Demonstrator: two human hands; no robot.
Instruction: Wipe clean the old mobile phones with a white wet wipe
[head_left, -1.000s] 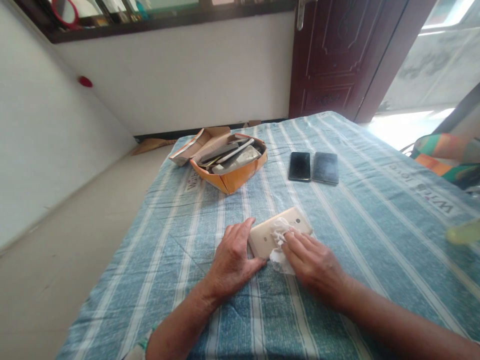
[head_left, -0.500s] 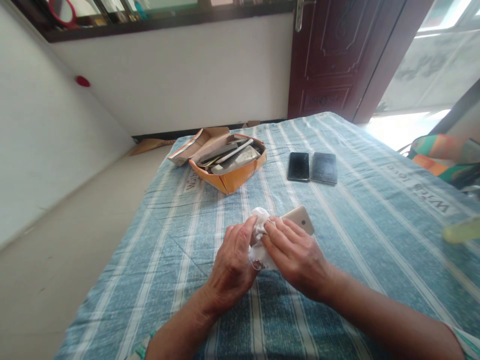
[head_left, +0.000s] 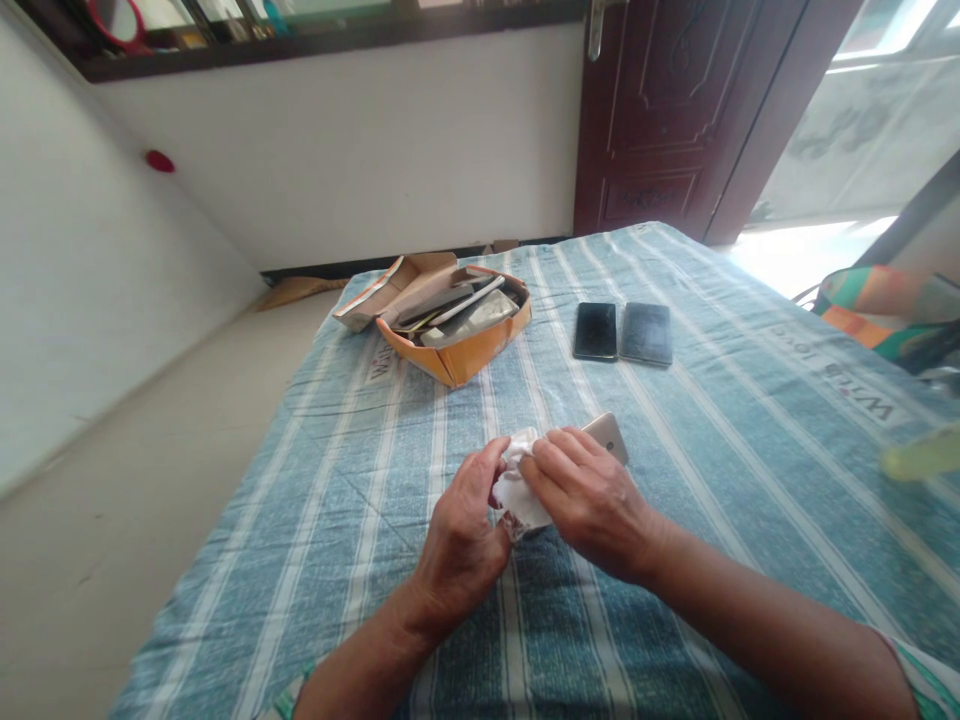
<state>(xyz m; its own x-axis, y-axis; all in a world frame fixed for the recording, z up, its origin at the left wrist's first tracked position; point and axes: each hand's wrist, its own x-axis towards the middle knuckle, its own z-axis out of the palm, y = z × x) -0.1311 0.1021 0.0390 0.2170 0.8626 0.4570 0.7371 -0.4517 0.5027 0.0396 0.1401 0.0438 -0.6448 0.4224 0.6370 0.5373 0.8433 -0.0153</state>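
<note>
A reddish-brown door [head_left: 667, 120] adjoins a white wall [head_left: 360, 160].

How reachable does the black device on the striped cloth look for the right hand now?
Probably yes: past the gold phone, only striped cloth seems to lie before the black device, though the right hand is holding a white wipe.

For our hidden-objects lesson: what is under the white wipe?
A gold phone lies under the white wipe; its end with the round camera shows past the right hand. The wipe and hands cover most of the rest; the end toward the left hand cannot be made out.
</note>
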